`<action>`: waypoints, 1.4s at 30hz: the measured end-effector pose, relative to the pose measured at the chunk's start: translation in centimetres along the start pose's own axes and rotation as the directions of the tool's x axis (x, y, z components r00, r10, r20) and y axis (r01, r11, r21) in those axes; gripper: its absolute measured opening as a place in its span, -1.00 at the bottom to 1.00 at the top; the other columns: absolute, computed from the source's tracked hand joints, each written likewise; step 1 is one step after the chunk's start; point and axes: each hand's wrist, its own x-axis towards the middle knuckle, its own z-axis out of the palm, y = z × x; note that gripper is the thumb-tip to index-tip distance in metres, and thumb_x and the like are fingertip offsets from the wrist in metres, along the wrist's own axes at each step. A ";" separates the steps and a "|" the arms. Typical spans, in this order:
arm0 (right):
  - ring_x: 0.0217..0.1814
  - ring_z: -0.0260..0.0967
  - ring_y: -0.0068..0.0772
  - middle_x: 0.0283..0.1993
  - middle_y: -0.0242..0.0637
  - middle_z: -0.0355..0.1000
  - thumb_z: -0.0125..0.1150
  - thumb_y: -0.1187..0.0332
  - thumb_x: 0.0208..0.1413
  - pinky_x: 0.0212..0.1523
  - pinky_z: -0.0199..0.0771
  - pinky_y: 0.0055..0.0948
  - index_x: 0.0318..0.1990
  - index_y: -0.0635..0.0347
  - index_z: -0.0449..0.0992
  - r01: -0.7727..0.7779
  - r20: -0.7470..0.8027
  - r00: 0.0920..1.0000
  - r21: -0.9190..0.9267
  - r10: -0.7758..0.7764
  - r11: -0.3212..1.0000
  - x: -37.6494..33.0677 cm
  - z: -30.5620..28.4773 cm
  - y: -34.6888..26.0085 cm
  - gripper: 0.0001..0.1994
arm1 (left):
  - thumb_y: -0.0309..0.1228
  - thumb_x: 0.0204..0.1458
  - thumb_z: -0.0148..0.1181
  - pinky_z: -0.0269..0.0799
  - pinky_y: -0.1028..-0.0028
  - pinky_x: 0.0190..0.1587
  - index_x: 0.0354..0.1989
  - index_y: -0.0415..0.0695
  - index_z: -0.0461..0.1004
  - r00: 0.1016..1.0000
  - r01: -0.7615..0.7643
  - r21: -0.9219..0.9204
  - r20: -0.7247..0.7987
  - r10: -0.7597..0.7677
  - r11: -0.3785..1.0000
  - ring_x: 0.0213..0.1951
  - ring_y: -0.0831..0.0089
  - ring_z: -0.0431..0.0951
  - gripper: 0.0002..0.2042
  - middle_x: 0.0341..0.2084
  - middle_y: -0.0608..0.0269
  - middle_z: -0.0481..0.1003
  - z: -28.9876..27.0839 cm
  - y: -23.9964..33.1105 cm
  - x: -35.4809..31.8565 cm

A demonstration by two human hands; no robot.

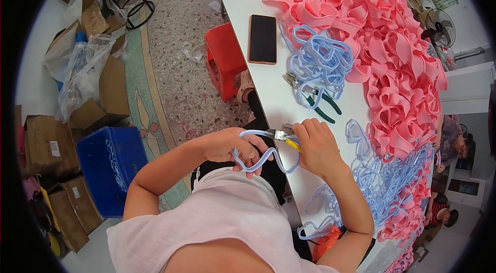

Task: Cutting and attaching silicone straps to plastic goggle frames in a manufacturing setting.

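Observation:
My left hand point(230, 146) is closed on a light-blue loop point(264, 156), a soft strip bent into a goggle-frame shape. In my right hand point(319, 146) is a pair of cutting pliers point(280, 135) with yellow grips, partly hidden by the fingers. The jaws point left and meet the loop's upper edge beside my left fingers; whether they are closed on it I cannot tell. Just beyond, on the white table, lie green-handled pliers point(323, 106) beside a pile of similar blue loops point(321, 61). More pale-blue loops point(380, 185) lie tangled right of my right forearm.
Pink curved pieces point(398, 71) are heaped along the table point(268, 87). A phone point(263, 39) lies near its left edge. A red stool point(223, 58), a blue bin point(106, 169) and cardboard boxes point(46, 144) stand left. Other people point(457, 146) sit across the table.

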 end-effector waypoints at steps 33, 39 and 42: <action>-0.28 0.40 -0.13 -0.36 -0.21 0.34 0.23 0.49 -0.20 -0.36 0.42 -0.23 -0.29 0.19 0.33 0.022 0.224 0.973 0.128 -0.051 0.991 0.8 5.4 0.9 -0.73 | -0.54 -0.19 -0.04 0.35 0.60 -0.63 -0.06 -0.45 0.41 0.991 0.049 -0.066 -0.125 -0.057 0.997 -0.46 0.27 0.61 -0.57 -0.44 -0.16 0.54 -2.6 -2.9 -0.4; -0.28 0.42 -0.04 -0.35 -0.18 0.37 0.24 0.50 -0.21 -0.35 0.43 -0.17 -0.27 0.18 0.33 -0.065 0.315 0.949 0.196 0.000 0.978 0.6 5.6 1.5 -0.71 | -0.54 -0.13 -0.02 0.37 0.63 -0.65 -0.08 -0.50 0.39 0.991 0.093 -0.175 -0.082 -0.108 0.980 -0.50 0.31 0.60 -0.61 -0.44 -0.16 0.53 -3.0 -2.9 0.3; -0.28 0.42 0.00 -0.35 -0.14 0.39 0.23 0.50 -0.22 -0.34 0.44 -0.16 -0.27 0.20 0.34 -0.101 0.339 0.941 0.225 0.019 0.969 0.3 5.2 1.7 -0.71 | -0.53 -0.15 -0.04 0.37 0.63 -0.66 -0.08 -0.49 0.39 0.989 0.108 -0.160 -0.086 -0.123 0.981 -0.51 0.31 0.60 -0.59 -0.43 -0.17 0.52 -3.1 -2.7 0.7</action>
